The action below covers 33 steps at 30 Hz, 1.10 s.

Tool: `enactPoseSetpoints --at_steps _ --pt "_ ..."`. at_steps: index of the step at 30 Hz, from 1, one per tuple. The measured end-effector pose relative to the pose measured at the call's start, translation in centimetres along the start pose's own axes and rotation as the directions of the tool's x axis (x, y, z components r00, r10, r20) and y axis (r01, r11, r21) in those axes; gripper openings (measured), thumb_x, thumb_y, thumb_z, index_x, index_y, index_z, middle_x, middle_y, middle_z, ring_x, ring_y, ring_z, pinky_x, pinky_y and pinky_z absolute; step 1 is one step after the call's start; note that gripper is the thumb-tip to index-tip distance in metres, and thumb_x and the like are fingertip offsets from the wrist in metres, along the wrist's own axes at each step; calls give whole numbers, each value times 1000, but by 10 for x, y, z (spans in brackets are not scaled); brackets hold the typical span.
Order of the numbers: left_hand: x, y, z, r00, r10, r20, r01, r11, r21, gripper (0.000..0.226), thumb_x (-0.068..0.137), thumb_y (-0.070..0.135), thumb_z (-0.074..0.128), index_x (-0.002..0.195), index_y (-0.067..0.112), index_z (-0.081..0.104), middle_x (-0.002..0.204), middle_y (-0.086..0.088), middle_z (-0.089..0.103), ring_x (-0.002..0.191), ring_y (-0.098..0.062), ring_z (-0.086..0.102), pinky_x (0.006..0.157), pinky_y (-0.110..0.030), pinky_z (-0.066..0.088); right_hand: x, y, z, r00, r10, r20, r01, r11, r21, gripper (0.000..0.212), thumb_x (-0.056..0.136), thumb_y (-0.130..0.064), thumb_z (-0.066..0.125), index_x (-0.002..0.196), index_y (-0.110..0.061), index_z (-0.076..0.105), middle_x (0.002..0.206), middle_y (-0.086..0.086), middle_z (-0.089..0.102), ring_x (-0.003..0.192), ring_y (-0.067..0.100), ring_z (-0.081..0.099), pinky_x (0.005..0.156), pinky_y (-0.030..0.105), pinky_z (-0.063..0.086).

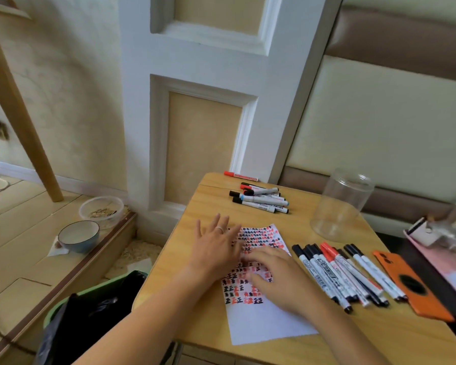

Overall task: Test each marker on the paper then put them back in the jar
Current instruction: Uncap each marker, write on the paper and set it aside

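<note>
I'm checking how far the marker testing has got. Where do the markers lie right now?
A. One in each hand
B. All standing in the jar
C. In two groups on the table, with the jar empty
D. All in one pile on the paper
C: one group of markers lies beyond the paper, another to its right, and the clear jar holds none.

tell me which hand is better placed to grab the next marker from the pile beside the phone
Right, likely: the right hand rests on the paper next to that marker pile; the left hand lies farther away.
</note>
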State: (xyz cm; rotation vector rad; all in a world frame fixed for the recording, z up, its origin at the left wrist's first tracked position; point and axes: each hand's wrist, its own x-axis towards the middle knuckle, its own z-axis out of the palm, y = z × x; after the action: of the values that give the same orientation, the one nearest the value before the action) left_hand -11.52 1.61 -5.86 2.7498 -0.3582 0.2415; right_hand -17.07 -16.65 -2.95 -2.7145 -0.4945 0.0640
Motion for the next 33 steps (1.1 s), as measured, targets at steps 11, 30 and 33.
enactPoseSetpoints --at_steps 11,30,33 --pt "4 -6 8 998 -31 54 33 999 -25 53 105 59 25 154 42 31 169 3 19 157 -15 3 124 -56 -8 124 42 -48 942 155 -297 -156 987 21 16 98 -13 62 100 -18 77 99 -2 73 91 14 65 76 25 48" --pt "6 -7 9 999 -33 38 36 998 -59 54 104 59 26 154 41 33 167 3 22 157 -15 4 125 -55 -6 206 69 -24 875 -100 -474 -86 931 -356 11 99 -24 64 108 -20 68 107 -2 70 101 19 60 94 37 43" --pt "3 -5 7 999 -49 -23 46 990 -136 56 106 57 23 157 35 30 167 2 24 156 -13 6 127 -51 -2 187 56 -31 850 -218 -479 15 920 -391 10 97 -22 64 106 -18 65 100 -2 67 93 16 58 92 38 47"
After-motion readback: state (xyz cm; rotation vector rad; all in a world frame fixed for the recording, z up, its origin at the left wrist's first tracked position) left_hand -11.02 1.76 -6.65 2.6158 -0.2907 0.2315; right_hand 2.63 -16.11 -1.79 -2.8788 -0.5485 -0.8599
